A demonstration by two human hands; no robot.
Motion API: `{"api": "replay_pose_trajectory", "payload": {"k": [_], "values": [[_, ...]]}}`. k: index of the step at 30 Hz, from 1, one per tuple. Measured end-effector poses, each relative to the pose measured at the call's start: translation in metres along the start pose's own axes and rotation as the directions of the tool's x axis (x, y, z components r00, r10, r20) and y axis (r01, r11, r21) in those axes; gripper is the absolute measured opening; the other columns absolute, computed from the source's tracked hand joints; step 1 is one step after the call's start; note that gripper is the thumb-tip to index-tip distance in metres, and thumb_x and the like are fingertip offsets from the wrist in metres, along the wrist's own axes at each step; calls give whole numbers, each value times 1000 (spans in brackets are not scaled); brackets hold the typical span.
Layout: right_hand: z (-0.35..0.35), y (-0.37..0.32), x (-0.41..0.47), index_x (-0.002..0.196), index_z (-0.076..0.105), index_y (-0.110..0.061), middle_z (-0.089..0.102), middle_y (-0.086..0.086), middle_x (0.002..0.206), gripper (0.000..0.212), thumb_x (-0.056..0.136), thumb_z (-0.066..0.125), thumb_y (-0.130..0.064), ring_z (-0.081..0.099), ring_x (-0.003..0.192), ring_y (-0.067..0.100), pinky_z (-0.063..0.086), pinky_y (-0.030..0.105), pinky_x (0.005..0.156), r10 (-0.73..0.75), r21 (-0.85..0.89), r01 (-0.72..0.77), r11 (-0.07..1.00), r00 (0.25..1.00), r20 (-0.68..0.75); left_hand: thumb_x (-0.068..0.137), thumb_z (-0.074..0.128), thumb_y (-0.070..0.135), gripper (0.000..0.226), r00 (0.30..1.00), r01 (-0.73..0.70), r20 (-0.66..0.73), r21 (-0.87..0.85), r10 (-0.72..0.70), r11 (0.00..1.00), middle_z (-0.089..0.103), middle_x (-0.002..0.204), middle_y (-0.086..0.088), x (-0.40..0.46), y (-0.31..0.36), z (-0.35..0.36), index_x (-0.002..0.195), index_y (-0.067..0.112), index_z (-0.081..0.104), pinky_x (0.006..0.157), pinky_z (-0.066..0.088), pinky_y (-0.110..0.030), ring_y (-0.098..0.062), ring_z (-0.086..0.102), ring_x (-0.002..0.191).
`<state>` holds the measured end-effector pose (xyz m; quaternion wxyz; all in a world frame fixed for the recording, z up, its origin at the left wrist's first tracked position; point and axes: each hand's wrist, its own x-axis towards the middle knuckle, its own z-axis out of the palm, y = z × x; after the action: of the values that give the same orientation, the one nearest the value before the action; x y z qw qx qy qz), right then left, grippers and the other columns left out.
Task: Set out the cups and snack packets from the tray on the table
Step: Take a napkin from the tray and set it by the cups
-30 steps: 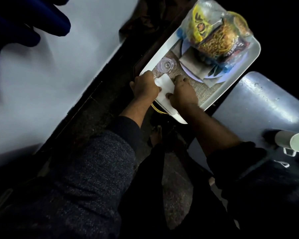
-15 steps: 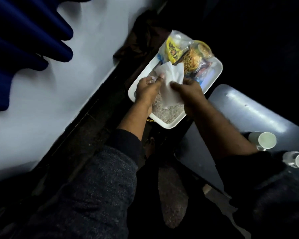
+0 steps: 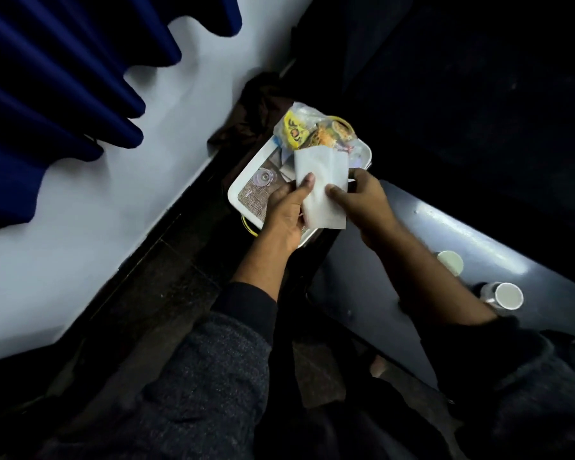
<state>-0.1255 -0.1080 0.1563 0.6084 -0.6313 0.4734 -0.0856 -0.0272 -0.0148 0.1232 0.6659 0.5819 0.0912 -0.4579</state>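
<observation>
A white tray [image 3: 236, 195] with a woven mat lies low beside the wall. At its far end sit snack packets [image 3: 316, 131] in clear plastic, one of them yellow. A small clear glass [image 3: 263, 177] stands on the tray's left side. My left hand [image 3: 287, 210] and my right hand [image 3: 359, 200] both pinch a white paper napkin [image 3: 322, 190], held unfolded above the tray. Two white cups [image 3: 450, 262] [image 3: 508, 295] lie on the grey table [image 3: 379, 277] to the right.
A pale wall [image 3: 97, 210] and a dark blue curtain [image 3: 47, 78] fill the left. A brown cloth [image 3: 256, 107] lies bunched behind the tray. My knees and dark trousers are at the bottom, with dark floor between wall and table.
Both hands lifted the napkin off the tray mat and spread it open above the tray. The view pulled back, bringing a second cup on the table into sight.
</observation>
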Motion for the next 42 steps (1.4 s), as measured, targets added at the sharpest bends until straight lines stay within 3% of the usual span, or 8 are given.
{"api": "replay_pose_trajectory", "payload": {"k": [8, 19, 24, 27, 30, 33, 36, 42], "values": [[-64, -24, -39, 139, 49, -22, 69, -2, 123, 49, 99, 49, -51, 71, 106, 12, 58, 28, 78, -24, 241, -26, 970, 979, 203, 93, 70, 31, 27, 987, -108, 140, 184, 83, 977, 77, 110, -12, -50, 14, 66, 117, 17, 70, 87, 61, -49, -31, 74, 102], [-188, 29, -98, 126, 61, -25, 71, 0, 118, 57, 101, 26, -62, 69, 109, 13, 54, 36, 97, 138, 486, 5, 874, 957, -257, 99, 58, 42, 29, 899, -173, 430, 520, -81, 836, 75, 107, -6, -89, -75, 191, 114, 17, 61, 80, 59, -36, -20, 73, 96], [-263, 91, -164, 110, 64, -18, 72, -3, 91, 39, 105, 37, -46, 69, 72, 3, 51, 20, 60, 207, 572, 56, 818, 900, -384, 99, 58, 41, 46, 794, -120, 525, 632, -308, 766, 74, 103, -10, -143, -130, 241, 125, 4, 57, 75, 59, -35, -22, 73, 89], [-312, 126, -206, 113, 64, -19, 71, -5, 89, 46, 102, 37, -55, 65, 74, 6, 49, 25, 66, 199, 606, 61, 793, 914, -353, 101, 56, 40, 49, 730, -26, 527, 657, -434, 754, 74, 87, -7, -181, -169, 269, 125, -3, 58, 58, 56, -26, -14, 71, 69], [-355, 162, -242, 126, 59, -25, 71, 1, 111, 46, 95, 52, -59, 69, 99, 20, 55, 43, 86, 200, 572, 25, 820, 924, -327, 94, 67, 41, 58, 755, -148, 483, 784, -443, 603, 69, 102, -9, -215, -210, 290, 131, 2, 46, 57, 55, -21, -11, 71, 73], [-388, 188, -274, 138, 50, -34, 62, -7, 129, 61, 85, 68, -57, 65, 110, 12, 58, 30, 83, 183, 441, -30, 897, 934, -307, 81, 81, 44, 59, 703, -512, 613, 788, -361, 341, 62, 104, -2, -234, -239, 303, 119, 21, 43, 66, 54, -22, -12, 66, 88], [-412, 211, -299, 139, 52, -21, 61, -9, 123, 61, 86, 76, -35, 60, 103, -2, 50, 9, 76, 95, 218, -19, 976, 935, -343, 69, 90, 36, 62, 624, -559, 662, 750, -416, 353, 64, 98, -4, -243, -260, 313, 110, 29, 45, 77, 56, -37, -15, 65, 87], [-427, 244, -316, 115, 63, -24, 70, 0, 105, 41, 78, 79, -30, 68, 97, 21, 58, 38, 78, 153, -42, -182, 982, 913, -379, 70, 90, 16, 64, 544, -629, 702, 703, -458, 330, 63, 91, -3, -244, -305, 325, 114, 22, 45, 70, 51, -22, -10, 61, 78]]}}
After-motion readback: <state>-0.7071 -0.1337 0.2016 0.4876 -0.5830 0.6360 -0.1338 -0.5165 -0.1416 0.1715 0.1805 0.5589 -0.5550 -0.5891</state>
